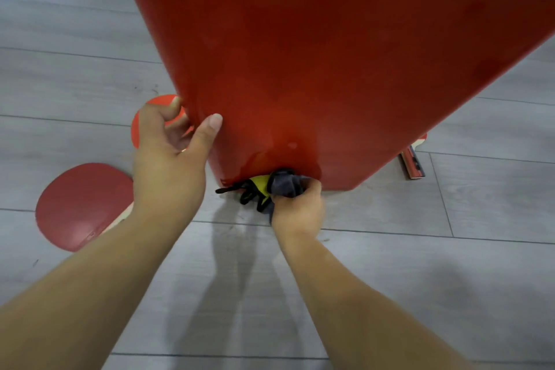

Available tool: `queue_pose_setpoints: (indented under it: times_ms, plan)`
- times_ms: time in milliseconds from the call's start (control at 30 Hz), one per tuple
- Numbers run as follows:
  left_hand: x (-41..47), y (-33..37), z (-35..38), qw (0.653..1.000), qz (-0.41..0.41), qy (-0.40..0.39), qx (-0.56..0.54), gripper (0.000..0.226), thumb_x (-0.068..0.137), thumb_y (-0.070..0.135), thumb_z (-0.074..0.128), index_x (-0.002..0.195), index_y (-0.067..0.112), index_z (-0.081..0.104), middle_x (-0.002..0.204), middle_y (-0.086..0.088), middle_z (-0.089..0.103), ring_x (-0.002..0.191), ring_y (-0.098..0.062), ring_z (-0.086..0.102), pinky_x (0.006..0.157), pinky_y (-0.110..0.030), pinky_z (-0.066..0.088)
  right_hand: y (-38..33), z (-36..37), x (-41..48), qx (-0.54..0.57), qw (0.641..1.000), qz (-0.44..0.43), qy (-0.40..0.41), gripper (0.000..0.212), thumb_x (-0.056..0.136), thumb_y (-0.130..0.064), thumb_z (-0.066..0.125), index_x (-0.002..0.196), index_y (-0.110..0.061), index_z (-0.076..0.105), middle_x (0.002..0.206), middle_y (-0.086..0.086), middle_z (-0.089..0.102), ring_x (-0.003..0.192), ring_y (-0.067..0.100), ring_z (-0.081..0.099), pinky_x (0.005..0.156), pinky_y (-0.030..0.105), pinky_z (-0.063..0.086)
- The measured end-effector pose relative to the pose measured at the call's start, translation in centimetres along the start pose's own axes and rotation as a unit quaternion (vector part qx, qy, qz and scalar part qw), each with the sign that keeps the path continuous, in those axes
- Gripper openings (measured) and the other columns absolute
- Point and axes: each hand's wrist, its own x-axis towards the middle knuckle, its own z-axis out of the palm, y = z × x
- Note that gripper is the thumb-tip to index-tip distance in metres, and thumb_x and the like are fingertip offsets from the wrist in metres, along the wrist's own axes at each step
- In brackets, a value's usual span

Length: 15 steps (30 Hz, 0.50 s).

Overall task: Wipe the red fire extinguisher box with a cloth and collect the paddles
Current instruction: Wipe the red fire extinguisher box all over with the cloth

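A tall red fire extinguisher box [330, 54] stands on the grey floor and fills the upper middle of the view. My left hand [171, 159] grips its left front corner, thumb on the front face and fingers curled round the edge. My right hand [297, 207] holds a bunched grey cloth [285, 185] against the box's bottom front edge. A yellow tag with black cord [258, 186] lies at that edge beside the cloth. One red paddle [81, 207] lies flat at the left. A second red paddle [159, 120] shows behind my left hand. A third paddle's handle [413, 164] sticks out at the box's right.
Grey wood-look floor planks [450, 279] surround the box on all sides. Shadows of my arms fall on the floor in front of the box.
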Motion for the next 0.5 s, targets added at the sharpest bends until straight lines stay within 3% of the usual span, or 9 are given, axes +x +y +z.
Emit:
queue_pose_setpoints:
  times_ms: [100, 267, 400, 500]
  plan:
    - [0.1, 0.0, -0.2, 1.000, -0.001, -0.005, 0.001, 0.026, 0.088, 0.027, 0.062, 0.101, 0.027, 0.040, 0.114, -0.001, 0.064, 0.080, 0.014, 0.062, 0.066, 0.000, 0.042, -0.7, 2.2, -1.5, 0.009, 1.000, -0.009, -0.014, 0.029, 0.078, -0.009, 0.061, 0.105, -0.017, 0.055, 0.111, 0.009, 0.059, 0.090, 0.027, 0.058, 0.069, 0.028, 0.040]
    - [0.2, -0.1, -0.7, 1.000, -0.012, -0.022, -0.003, 0.027, 0.088, 0.026, 0.062, 0.107, 0.026, 0.042, 0.104, 0.019, 0.057, 0.076, 0.023, 0.057, 0.063, 0.004, 0.038, -1.6, 4.2, -3.1, -0.030, 0.998, -0.003, -0.047, 0.032, 0.079, -0.008, 0.058, 0.110, -0.017, 0.058, 0.114, 0.008, 0.057, 0.097, 0.029, 0.057, 0.079, 0.037, 0.050]
    - [0.4, 0.1, -1.0, 0.999, -0.014, -0.029, 0.004, 0.024, 0.087, 0.029, 0.063, 0.098, 0.035, 0.043, 0.104, 0.019, 0.060, 0.082, 0.017, 0.061, 0.069, 0.000, 0.043, -1.7, 4.4, -3.7, -0.068, 0.990, -0.060, -0.106, 0.035, 0.078, -0.008, 0.059, 0.110, -0.018, 0.060, 0.110, 0.009, 0.061, 0.097, 0.030, 0.059, 0.078, 0.036, 0.052]
    - [0.7, -0.1, -1.5, 0.999, -0.013, -0.037, 0.021, 0.023, 0.084, 0.035, 0.066, 0.090, 0.042, 0.044, 0.108, 0.011, 0.065, 0.089, 0.008, 0.064, 0.083, -0.014, 0.050, -2.1, 4.0, -4.2, -0.118, 0.971, -0.108, -0.176, 0.039, 0.079, -0.005, 0.055, 0.115, -0.019, 0.060, 0.109, 0.011, 0.063, 0.098, 0.028, 0.059, 0.078, 0.033, 0.052]
